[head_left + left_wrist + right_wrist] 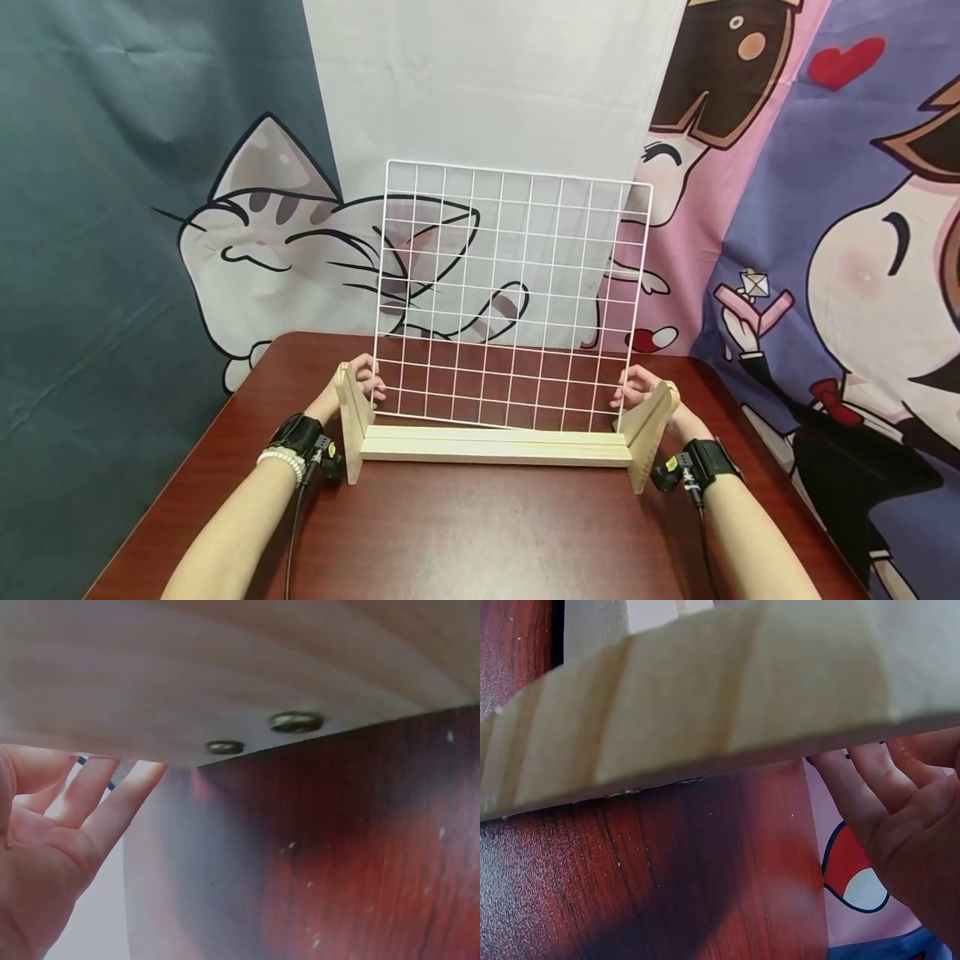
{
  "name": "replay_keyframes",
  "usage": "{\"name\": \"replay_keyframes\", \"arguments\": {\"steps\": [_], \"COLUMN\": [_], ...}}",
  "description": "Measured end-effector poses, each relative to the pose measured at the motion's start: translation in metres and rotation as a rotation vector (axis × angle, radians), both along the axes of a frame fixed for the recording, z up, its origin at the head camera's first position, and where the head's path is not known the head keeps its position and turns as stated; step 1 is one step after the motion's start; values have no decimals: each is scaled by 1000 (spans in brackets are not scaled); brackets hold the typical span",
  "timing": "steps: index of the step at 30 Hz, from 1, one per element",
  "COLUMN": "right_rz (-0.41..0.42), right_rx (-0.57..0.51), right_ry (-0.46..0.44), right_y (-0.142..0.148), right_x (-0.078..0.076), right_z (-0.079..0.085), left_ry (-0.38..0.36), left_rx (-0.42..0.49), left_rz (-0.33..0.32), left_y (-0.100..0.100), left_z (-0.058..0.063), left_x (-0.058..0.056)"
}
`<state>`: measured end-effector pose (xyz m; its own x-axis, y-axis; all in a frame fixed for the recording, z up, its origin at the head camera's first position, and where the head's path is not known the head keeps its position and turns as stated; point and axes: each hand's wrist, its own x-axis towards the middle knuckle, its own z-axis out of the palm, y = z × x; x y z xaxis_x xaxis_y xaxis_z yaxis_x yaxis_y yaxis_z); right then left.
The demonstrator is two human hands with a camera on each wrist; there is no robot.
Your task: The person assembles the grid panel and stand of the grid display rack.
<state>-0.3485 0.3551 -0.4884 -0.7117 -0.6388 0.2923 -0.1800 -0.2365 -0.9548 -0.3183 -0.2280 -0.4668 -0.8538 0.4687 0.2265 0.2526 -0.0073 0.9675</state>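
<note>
Head view: the wire grid (512, 284) rises upright at the seemingly assembled wooden stand (495, 447); securing it likely remains. Left hand (366, 382) and right hand (637, 388) meet its lower sides; whether they grip, I cannot tell.

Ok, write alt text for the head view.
A white wire grid stands upright at a wooden stand on a reddish-brown table, the left hand and right hand at the grid's lower sides. Behind hangs a backdrop with a cartoon cat.

We can read no text, label, brand, number or sign in the head view or in either wrist view.
</note>
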Motion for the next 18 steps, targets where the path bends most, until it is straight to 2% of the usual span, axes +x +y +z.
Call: {"name": "replay_keyframes", "arguments": {"steps": [3,6,10,14,18], "right_rz": [-47,-106,-180,-248,-271], "right_rx": [52,112,178,239,243], "right_ry": [8,-16,-33,-21,-50], "right_y": [-6,-16,-24,-27,-27], "right_x": [12,27,35,35,33], "right_z": [21,43,66,79,84], "left_ry": [49,74,64,73,105], "left_rx": [-4,-20,-72,-141,-164], "left_rz": [-17,-3,80,156,179], "left_y": [-2,-6,-9,-12,-16], "left_z": [3,7,14,12,10], "left_x": [-5,-4,-7,-16,-21]}}
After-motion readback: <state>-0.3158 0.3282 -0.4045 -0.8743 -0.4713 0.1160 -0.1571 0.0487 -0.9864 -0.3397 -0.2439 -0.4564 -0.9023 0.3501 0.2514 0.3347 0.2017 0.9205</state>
